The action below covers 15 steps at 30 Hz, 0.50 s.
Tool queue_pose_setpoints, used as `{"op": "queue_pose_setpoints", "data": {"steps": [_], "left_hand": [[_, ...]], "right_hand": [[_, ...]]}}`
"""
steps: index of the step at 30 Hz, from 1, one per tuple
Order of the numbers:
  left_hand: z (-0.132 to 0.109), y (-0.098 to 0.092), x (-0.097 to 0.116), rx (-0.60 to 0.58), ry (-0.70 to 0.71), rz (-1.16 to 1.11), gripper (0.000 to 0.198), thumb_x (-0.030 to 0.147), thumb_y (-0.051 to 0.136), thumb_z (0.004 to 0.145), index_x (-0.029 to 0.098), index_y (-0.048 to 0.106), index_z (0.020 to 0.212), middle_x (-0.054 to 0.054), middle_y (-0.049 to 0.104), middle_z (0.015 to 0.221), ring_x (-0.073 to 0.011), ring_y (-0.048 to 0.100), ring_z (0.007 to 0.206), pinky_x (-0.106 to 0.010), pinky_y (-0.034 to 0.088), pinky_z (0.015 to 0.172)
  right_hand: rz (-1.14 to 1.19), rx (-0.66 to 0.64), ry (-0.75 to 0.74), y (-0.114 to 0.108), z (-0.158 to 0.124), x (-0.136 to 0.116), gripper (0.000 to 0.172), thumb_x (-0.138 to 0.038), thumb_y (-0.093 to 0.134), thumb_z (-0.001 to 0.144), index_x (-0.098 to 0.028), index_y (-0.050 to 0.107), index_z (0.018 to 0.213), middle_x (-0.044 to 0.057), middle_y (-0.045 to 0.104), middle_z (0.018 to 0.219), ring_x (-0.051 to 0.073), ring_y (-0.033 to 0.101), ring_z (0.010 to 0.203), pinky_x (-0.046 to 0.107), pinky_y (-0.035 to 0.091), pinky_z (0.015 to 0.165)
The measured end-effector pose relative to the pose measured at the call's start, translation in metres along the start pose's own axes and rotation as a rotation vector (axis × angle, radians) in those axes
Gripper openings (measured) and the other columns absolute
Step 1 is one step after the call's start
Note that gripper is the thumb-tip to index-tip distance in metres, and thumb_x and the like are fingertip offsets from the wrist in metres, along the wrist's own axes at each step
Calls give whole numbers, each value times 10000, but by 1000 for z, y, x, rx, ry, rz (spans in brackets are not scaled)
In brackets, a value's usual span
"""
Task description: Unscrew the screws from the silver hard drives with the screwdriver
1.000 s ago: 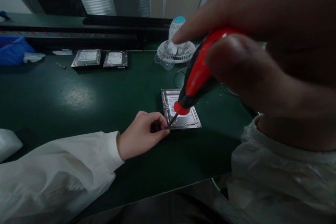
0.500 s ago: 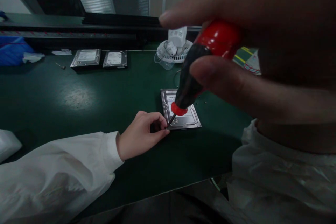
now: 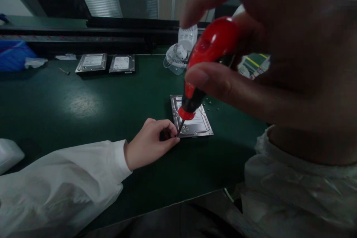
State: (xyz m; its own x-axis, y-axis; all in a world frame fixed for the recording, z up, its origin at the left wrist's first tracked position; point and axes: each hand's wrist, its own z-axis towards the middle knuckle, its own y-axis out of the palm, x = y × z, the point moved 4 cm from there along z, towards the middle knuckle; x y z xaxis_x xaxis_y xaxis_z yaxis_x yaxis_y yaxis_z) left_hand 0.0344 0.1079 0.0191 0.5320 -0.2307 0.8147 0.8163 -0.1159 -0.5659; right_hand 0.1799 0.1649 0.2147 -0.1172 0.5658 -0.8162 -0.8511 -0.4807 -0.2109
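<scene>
Your right hand [image 3: 279, 70] has its grip closed round the screwdriver [image 3: 193, 97], tip at the near-left corner of the hard drive [image 3: 199, 127] lying on the surface [image 3: 131, 96]: apparently driver work there (loosening or tightening, I cannot tell). Your left hand [image 3: 152, 141] nearly closes beside the tip, any hold unclear; turning next calls for steady downward pressure.

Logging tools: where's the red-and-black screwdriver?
Head view, right of centre: the screwdriver is in the right hand, tip at the silver hard drive's near-left corner.
</scene>
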Motion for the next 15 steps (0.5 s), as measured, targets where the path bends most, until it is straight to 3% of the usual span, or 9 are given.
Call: {"op": "queue_pose_setpoints", "data": {"steps": [2,4,7,9,11,13,15], "left_hand": [[0,0,-1,-4,0,-1,132,267,698,847,188,627,769,25,662,744,-122,579,694,-264,421,694],[0,1,-2,-16,-1,-3,123,281,691,853,190,634,795,16,674,769,-128,590,712,-263,430,692],[-1,1,-3,-34,1,-8,117,292,687,855,192,640,818,7,682,797,-132,599,730,-256,436,674],[0,1,-3,-36,-1,-12,118,288,686,853,190,638,808,11,677,779,-127,596,714,-251,436,660],[0,1,-2,-36,-13,-12,116,281,685,850,189,636,800,15,672,761,-123,594,695,-247,435,648],[0,1,-1,-40,-21,-10,114,280,683,847,187,637,799,17,673,757,-122,596,687,-246,435,641],[0,1,-1,-41,-15,-5,119,285,680,849,187,637,797,18,677,761,-123,601,690,-247,437,645]], "right_hand": [[-241,-122,-53,1,-4,4,682,-705,201,916,-240,698,871,-67,719,873,68,715,951,89,527,797],[-538,-250,-290,6,-12,4,503,-626,344,943,-264,685,1021,-63,720,1006,100,679,1088,133,528,941],[-646,-375,-442,12,-24,14,455,-352,393,989,-92,519,1341,23,620,1329,148,571,1278,226,479,1098],[-538,-316,-512,13,-28,21,461,-236,404,980,-14,456,1380,62,584,1396,139,609,1205,238,530,1014],[-428,-128,-507,11,-28,30,387,-281,530,943,-71,570,1265,14,667,1245,118,658,1090,207,566,900],[-331,-21,-515,13,-26,39,355,-362,624,899,-118,640,1156,9,694,1138,110,685,1003,209,580,869],[-181,-111,-558,21,-25,45,470,-345,605,899,-75,569,1282,98,635,1331,179,638,1206,318,555,1038]]}}
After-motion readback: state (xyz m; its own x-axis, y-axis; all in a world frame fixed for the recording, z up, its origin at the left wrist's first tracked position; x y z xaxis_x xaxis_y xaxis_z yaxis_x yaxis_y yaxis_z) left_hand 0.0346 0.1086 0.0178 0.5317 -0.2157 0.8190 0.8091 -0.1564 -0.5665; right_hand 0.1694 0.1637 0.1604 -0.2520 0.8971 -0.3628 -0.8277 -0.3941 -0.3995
